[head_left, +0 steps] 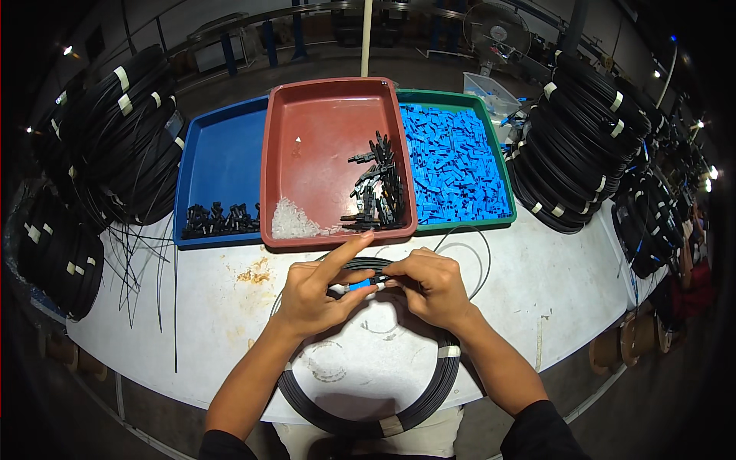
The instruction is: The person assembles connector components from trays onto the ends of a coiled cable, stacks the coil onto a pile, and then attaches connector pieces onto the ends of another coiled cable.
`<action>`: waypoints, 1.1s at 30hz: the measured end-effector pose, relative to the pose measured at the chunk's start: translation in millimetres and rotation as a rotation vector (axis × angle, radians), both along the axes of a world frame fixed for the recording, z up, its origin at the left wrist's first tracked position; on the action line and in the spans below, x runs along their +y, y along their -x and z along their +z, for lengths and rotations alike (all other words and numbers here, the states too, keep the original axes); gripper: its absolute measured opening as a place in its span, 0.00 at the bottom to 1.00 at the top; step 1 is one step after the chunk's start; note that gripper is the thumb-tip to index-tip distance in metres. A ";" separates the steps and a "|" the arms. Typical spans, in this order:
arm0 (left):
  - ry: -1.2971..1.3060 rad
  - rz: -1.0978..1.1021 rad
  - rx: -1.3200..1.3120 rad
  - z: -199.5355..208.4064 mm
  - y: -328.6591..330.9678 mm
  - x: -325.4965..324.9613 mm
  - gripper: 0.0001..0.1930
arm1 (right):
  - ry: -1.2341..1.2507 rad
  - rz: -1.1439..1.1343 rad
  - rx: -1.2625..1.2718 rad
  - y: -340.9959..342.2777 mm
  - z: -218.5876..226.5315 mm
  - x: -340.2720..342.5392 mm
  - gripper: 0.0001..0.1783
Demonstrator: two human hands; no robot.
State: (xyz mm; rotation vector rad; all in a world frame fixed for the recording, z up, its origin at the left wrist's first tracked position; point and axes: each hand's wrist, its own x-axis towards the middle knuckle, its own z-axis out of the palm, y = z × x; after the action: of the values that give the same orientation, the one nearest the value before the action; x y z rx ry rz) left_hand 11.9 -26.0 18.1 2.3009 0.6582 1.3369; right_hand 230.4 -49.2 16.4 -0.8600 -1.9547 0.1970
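Between both hands, over the far side of a coil of black cable (441, 387), is a small blue cable connector (359, 284) with white showing at its end. My left hand (314, 300) pinches the connector between thumb and fingers, its index finger raised toward the red tray. Close against the connector's right end, the fingertips of my right hand (437, 285) are closed on a small black piece (380, 279), partly hidden by the fingers. A loop of thin cable (488, 264) arcs out behind my right hand. White tape bands wrap the coil.
A red tray (326, 146) holds black parts and clear small pieces. It stands between a blue tray (222, 165) with black parts and a green tray (502, 184) full of blue connectors. Tall stacks of cable coils (579, 146) flank the white table (537, 307).
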 end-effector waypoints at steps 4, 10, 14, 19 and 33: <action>0.008 0.000 -0.010 -1.9 0.8 0.4 0.39 | 0.001 0.024 -0.025 -0.1 0.7 -1.4 0.13; 0.014 -0.007 -0.013 -2.8 2.1 1.4 0.39 | 0.004 0.028 -0.053 -2.4 0.0 0.3 0.13; 0.034 -0.025 -0.020 -0.6 0.4 0.7 0.39 | 0.004 -0.004 -0.067 2.7 -2.2 -4.4 0.13; -0.013 -0.038 0.007 -1.4 1.7 2.9 0.39 | 0.016 -0.001 -0.070 -2.2 0.9 -0.1 0.13; 0.186 0.222 -0.199 -10.1 41.6 36.1 0.19 | 0.251 -0.196 -0.198 -5.9 -8.1 3.6 0.08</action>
State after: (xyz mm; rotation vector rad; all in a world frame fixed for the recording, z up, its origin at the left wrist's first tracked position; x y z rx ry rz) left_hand -29.8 10.1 8.0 1.9630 0.9495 1.5093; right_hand 236.3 -45.6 8.3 -1.2705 -2.0400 0.2530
